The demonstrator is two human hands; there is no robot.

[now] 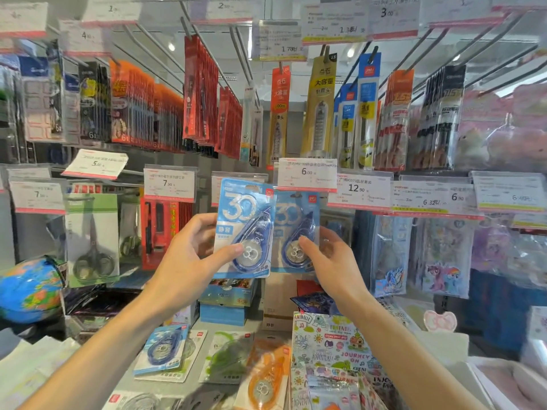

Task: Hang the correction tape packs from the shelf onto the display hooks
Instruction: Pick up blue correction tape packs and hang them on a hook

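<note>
Below the 6.00 price tag (307,174), the left hand (189,261) pinches a blue pack (244,229) upright, long axis vertical, hang hole on top. The right hand (328,261) pinches a second pack (296,232) — apparently on its hook already. Best to level the hole with the hook tip, then slide straight back.

Glossy clear plastic blister on blue card pack (244,229); shiny metal hooks (204,45)

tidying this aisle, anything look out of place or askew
Yes: several correction tape packs lie loose and crooked on the shelf, a blue pack, a green pack and an orange pack, overlapping rather than hanging. The 5.00 price tag tilts, unlike its neighbours.
</note>
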